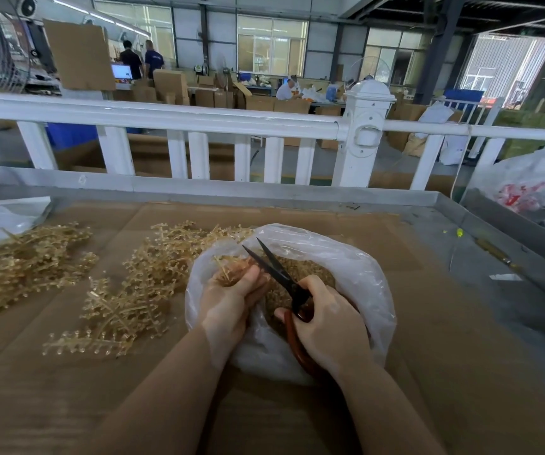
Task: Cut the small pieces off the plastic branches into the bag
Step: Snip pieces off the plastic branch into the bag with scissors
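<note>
Left hand (231,297) grips a plastic branch (231,269) over the open bag (356,267); right hand (327,320) holds scissors (276,269), blades apart. No readable writing.

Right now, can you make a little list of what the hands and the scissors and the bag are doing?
left hand: grips a plastic branch over the bag
right hand: holds the scissors by the red handles
scissors: blades open, tips pointing away over the bag
bag: clear plastic, mouth open, small golden pieces inside
loose branches: piled on the cardboard, left of the bag
</note>
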Demonstrator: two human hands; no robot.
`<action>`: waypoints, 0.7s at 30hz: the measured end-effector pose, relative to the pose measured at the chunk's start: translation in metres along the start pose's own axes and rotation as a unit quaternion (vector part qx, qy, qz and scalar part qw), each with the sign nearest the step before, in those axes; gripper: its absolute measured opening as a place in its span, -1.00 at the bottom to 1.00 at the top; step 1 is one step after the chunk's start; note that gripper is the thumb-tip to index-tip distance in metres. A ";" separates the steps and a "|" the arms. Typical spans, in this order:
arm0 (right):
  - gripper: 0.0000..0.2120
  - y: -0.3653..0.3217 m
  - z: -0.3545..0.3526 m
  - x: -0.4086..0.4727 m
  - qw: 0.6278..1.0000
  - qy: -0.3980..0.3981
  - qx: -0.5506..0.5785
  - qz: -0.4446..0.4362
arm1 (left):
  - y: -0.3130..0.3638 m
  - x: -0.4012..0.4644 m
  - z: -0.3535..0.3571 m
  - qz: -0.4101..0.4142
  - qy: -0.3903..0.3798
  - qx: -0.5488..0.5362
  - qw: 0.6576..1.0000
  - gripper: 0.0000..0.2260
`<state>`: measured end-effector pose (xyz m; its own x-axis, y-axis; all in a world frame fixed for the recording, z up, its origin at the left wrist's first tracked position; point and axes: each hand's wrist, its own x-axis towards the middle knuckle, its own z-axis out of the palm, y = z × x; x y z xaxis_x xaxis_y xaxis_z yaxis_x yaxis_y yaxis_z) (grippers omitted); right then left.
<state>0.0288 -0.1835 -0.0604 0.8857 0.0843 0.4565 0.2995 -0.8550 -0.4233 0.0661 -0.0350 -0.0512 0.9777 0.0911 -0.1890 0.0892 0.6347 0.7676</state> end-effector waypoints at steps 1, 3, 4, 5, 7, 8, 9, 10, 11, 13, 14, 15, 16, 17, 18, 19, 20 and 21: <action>-0.57 0.001 0.000 0.000 1.000 0.001 0.002 0.001 | 0.000 -0.001 0.000 0.003 -0.002 -0.003 1.000 -0.94; -0.55 0.001 0.001 -0.002 1.000 -0.002 0.004 0.005 | 0.001 -0.002 0.000 0.009 -0.006 -0.010 1.000 -0.93; -0.54 0.001 0.001 -0.002 1.000 -0.002 0.002 0.008 | 0.001 -0.002 0.001 0.010 -0.006 -0.013 1.000 -0.92; -0.53 0.002 0.001 -0.003 1.000 -0.002 0.001 0.010 | 0.001 -0.002 0.001 0.010 -0.004 -0.014 1.000 -0.91; -0.53 0.002 0.001 -0.003 1.000 0.001 -0.001 0.010 | 0.001 -0.002 0.000 0.007 -0.004 -0.018 1.000 -0.93; -0.54 0.002 0.001 -0.003 1.000 0.002 -0.003 0.009 | 0.002 -0.002 -0.001 0.004 -0.008 -0.025 1.000 -0.94; -0.55 0.002 0.001 -0.003 1.000 0.002 -0.005 0.007 | 0.003 -0.003 -0.002 -0.003 -0.015 -0.033 0.999 -0.94; -0.56 0.002 0.002 -0.003 1.000 0.000 -0.006 0.006 | 0.004 -0.004 -0.003 -0.011 -0.023 -0.040 0.999 -0.92; -0.57 0.002 0.002 -0.003 1.000 -0.001 -0.006 0.006 | 0.004 -0.004 -0.004 -0.019 -0.026 -0.043 0.999 -0.90; -0.57 0.002 0.002 -0.003 1.000 0.002 -0.008 0.006 | 0.003 -0.005 -0.006 -0.021 -0.019 -0.040 0.999 -0.87; -0.56 0.002 0.002 -0.003 1.000 0.004 -0.008 0.007 | 0.002 -0.006 -0.005 -0.011 -0.016 -0.032 0.999 -0.87; -0.55 0.003 0.002 -0.003 1.000 0.006 -0.007 0.010 | 0.001 -0.007 -0.004 0.003 -0.014 -0.024 1.000 -0.88; -0.54 0.003 0.002 -0.003 1.000 0.008 -0.004 0.012 | 0.000 -0.007 -0.003 0.017 -0.011 -0.016 1.000 -0.89; -0.54 0.003 0.001 -0.004 1.000 0.009 -0.002 0.013 | -0.001 -0.007 -0.002 0.029 -0.006 -0.011 1.000 -0.89; -0.54 0.003 0.001 -0.004 1.000 0.011 -0.001 0.012 | -0.002 -0.007 -0.001 0.039 0.000 -0.007 0.999 -0.90; -0.54 0.003 0.001 -0.005 1.000 0.013 0.000 0.012 | -0.002 -0.007 -0.002 0.047 0.003 -0.005 0.999 -0.91; -0.54 0.003 0.001 -0.005 1.000 0.016 0.000 0.013 | -0.003 -0.006 -0.002 0.053 0.001 -0.003 0.999 -0.93; -0.54 0.002 0.000 -0.005 1.000 0.018 -0.001 0.014 | -0.002 -0.006 -0.004 0.057 -0.004 0.000 0.998 -0.95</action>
<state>0.0249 -0.1856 -0.0642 0.8806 0.0420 0.4721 0.2741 -0.8577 -0.4349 0.0594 -0.0344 -0.0542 0.9832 0.1562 -0.0946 -0.0230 0.6200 0.7843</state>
